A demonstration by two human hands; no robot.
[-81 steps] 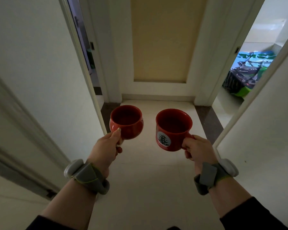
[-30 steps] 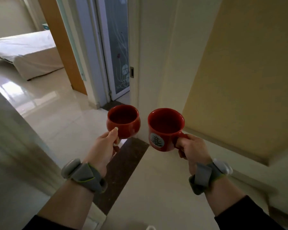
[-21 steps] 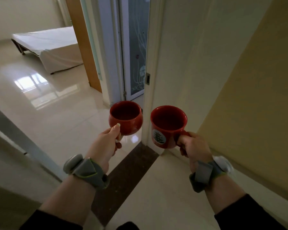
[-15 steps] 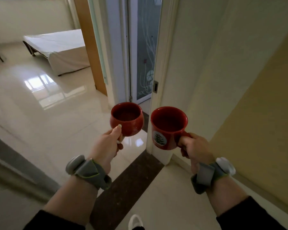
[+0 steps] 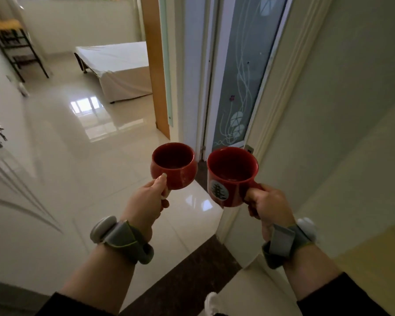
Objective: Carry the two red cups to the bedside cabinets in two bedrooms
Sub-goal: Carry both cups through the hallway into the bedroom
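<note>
- Here, two red cups are held upright and side by side, above a pale glossy floor (image 5: 78, 137) at a doorway: a rounded cup (image 5: 175, 166) and a tree-marked cup (image 5: 232, 176).
- The left hand (image 5: 146, 201) grasps the rounded cup from below, thumb on its side.
- The right hand (image 5: 266, 205) grips the tree-marked cup's handle.
- Beyond stands a white-sheeted bed (image 5: 119, 67), beside a frosted glass door (image 5: 242, 71).

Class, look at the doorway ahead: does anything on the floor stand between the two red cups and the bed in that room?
Nothing visible does. Both red cups are held up, and the glossy floor runs bare to the bed. No bedside cabinet shows.
</note>
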